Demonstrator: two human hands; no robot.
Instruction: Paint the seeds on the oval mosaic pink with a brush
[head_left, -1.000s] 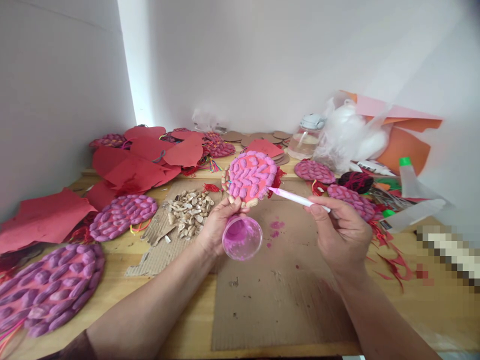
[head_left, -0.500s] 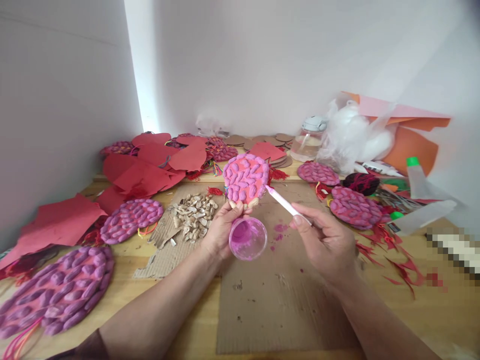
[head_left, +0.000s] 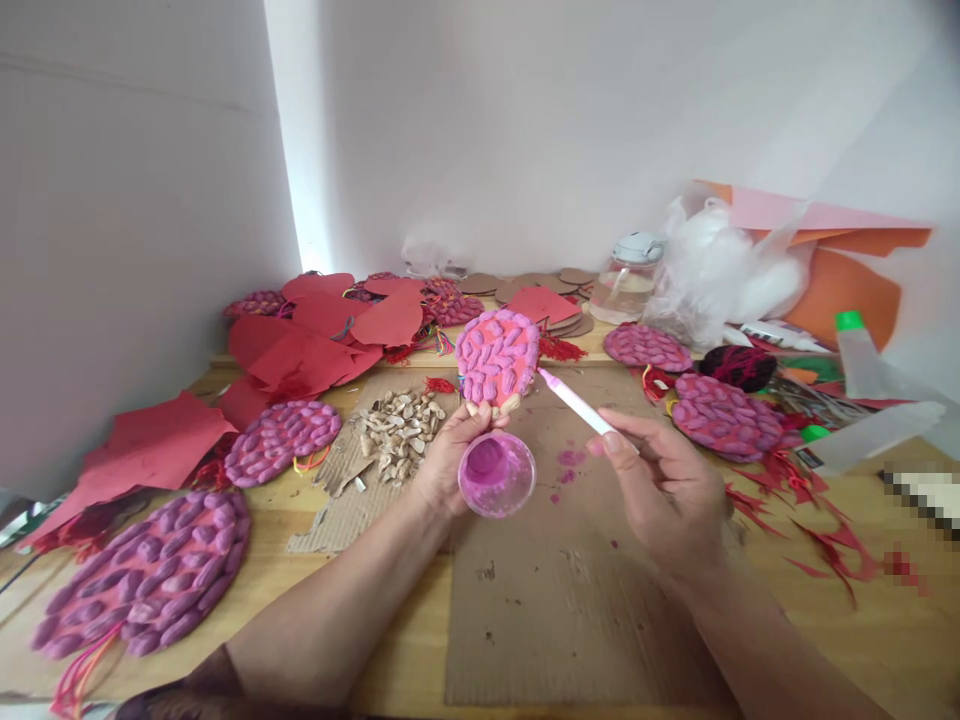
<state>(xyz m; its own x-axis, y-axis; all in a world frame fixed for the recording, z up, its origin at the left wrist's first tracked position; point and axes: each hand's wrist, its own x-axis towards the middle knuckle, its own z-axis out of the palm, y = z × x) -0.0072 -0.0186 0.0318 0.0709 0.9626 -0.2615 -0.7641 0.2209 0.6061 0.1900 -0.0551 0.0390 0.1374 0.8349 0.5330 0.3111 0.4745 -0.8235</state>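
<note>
My left hand [head_left: 455,450] is closed on the lower edge of a pink disc [head_left: 497,355] covered in peanut shells. Most shells are purple-pink; a few along its bottom edge are bare tan. The same hand also holds a small clear plastic cup [head_left: 517,487] with purple paint inside, tilted towards me. My right hand [head_left: 667,485] pinches a white paintbrush [head_left: 581,405] with a pink tip. That tip is close to the disc's right edge; whether it touches I cannot tell. Beneath both hands lies a brown cardboard sheet [head_left: 570,610], spotted with purple paint.
Loose peanut shells [head_left: 401,430] are heaped on torn cardboard at left. More purple shell-covered discs [head_left: 150,575] lie on both sides. Red paper cutouts [head_left: 300,355] cover the back left. Behind stand a lidded jar [head_left: 626,280] and a white plastic bag [head_left: 727,270]; green-capped bottles [head_left: 862,360] are at right.
The whole scene has shifted slightly right in view. The brush tip stays beside the disc's right edge, and the cup is turned slightly. Both hands keep their holds.
</note>
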